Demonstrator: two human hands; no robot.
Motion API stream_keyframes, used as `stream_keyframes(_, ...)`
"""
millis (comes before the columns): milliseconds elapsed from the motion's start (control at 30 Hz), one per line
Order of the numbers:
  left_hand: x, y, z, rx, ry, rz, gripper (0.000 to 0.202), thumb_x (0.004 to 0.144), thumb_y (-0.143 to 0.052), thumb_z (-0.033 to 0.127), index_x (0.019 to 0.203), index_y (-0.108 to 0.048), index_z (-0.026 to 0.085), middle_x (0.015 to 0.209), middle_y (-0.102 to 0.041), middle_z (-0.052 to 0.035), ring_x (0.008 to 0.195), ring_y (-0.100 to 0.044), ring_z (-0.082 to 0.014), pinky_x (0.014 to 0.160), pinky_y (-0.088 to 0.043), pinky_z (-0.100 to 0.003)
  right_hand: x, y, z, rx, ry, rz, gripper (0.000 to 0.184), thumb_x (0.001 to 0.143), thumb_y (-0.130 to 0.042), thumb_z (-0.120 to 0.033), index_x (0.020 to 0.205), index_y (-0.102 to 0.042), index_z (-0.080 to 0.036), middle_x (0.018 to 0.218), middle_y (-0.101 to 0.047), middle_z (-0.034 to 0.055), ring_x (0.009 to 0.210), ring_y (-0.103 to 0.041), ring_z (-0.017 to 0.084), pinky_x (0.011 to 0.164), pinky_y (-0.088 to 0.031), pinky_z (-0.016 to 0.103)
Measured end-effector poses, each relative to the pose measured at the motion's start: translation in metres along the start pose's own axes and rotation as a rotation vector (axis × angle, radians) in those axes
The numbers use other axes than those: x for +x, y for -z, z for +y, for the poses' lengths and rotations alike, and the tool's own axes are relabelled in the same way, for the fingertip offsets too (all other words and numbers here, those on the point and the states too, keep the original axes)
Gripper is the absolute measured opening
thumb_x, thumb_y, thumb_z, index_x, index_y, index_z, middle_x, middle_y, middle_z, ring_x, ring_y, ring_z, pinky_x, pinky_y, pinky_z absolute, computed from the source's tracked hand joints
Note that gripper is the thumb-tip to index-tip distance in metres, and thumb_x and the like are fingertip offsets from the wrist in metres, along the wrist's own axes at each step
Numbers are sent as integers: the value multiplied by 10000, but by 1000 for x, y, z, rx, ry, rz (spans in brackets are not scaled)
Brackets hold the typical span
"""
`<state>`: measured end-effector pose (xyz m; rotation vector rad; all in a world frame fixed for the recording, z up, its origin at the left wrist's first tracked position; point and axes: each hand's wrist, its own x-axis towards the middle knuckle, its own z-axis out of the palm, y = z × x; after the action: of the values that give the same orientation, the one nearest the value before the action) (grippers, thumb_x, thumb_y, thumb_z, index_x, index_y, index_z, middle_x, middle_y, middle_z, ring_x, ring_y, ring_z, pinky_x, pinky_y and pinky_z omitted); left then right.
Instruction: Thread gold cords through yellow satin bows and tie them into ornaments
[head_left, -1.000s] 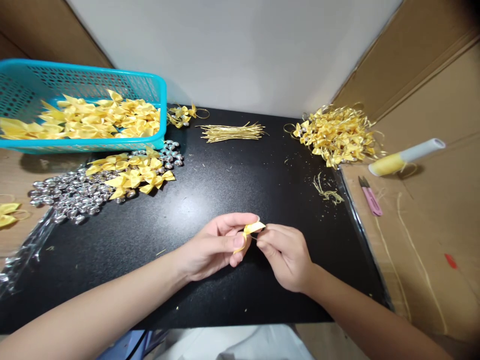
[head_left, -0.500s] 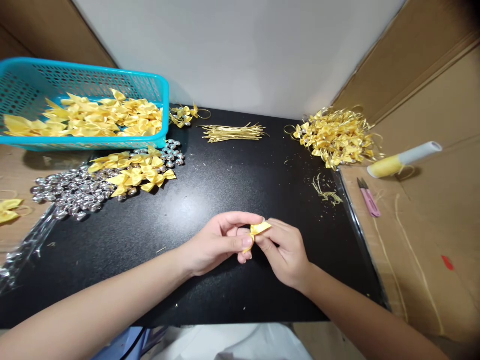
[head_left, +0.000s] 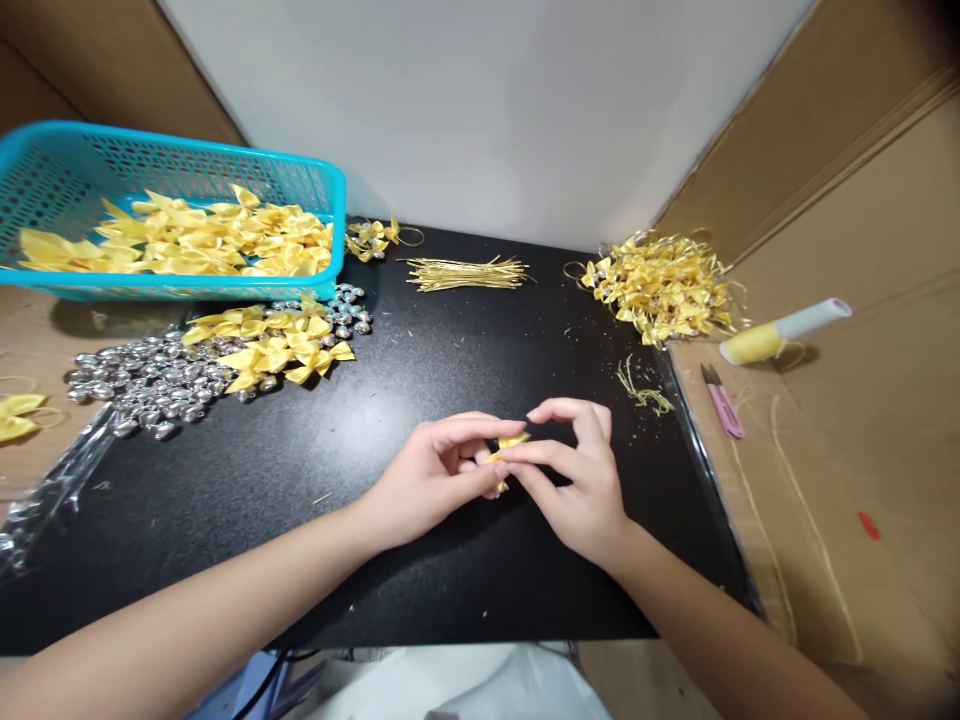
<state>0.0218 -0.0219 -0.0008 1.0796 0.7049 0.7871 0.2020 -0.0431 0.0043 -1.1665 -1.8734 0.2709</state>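
Note:
A small yellow ribbon bow is between my two hands, over the front middle of the black table. My left hand pinches it with thumb and fingers, which cover much of it. The thumb and a finger of my right hand meet at the bow's middle, closed on it, while the index finger is raised and bent. Whether a bell or a tie sits at the bow's centre is hidden by the fingertips.
At the left stands a blue basket of yellow bows. Silver bells and loose bows lie before it. Gold ties lie at the back. At right are finished bows, tie scraps, pink snips and a tube.
My right hand has shifted its grip to the bow's middle and lifted its index finger. The bow has turned and shows less between the fingers. The view has shifted slightly.

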Motion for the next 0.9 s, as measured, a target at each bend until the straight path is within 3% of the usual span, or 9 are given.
stream_keyframes(167, 3, -1, 1, 66, 18, -25, 275, 791, -702, 184, 1065, -722, 171, 970, -657, -57, 613, -596, -64, 584, -504, -200, 2, 3, -1, 92, -12, -93, 119, 868, -599, -168, 812, -675, -241, 921, -553, 36, 947, -520, 198, 855, -412, 392)
stream_keyframes(300, 9, 1, -3, 125, 46, -9, 296, 775, -701, 176, 1070, -719, 155, 907, -652, -42, 578, -591, -55, 571, -491, -190, 8, 19, 4, 441, -174, 126, 129, 911, -560, -269, 797, -606, -232, 873, -541, 20, 761, -537, 144, 672, -439, 306)
stream_keyframes(433, 13, 2, -4, 204, 38, -13, 312, 772, -694, 197, 1081, -712, 153, 999, -661, -69, 577, -585, -49, 560, -483, -189, 22, 48, 24, 778, -400, 367, 127, 913, -568, -330, 824, -535, -247, 755, -552, -45, 442, -405, 45, 394, -305, 176)
stream_keyframes(567, 14, 1, -3, 258, 45, -23, 331, 780, -673, 205, 1106, -700, 155, 998, -676, -75, 572, -586, -54, 563, -483, -196, 30, 64, 38, 845, -535, 539, 234, 772, -742, -348, 798, -541, -230, 684, -553, -69, 509, -505, 30, 440, -404, 112)
stream_keyframes(733, 13, 5, -2, 516, -45, 4, 305, 760, -648, 169, 1056, -717, 143, 957, -702, -82, 564, -561, -64, 526, -462, -186, 28, 53, 38, 897, -625, 422, 255, 703, -802, -350, 794, -597, -229, 728, -659, -54, 588, -624, 40, 541, -521, 114)
stream_keyframes(900, 17, 23, 11, 857, -200, 151, 329, 784, -660, 232, 1102, -704, 160, 1272, -611, -159, 541, -560, -64, 545, -491, -237, 22, 38, 40, 933, -641, 339, 244, 656, -841, -263, 826, -669, -227, 810, -737, -19, 685, -704, 75, 614, -573, 140)
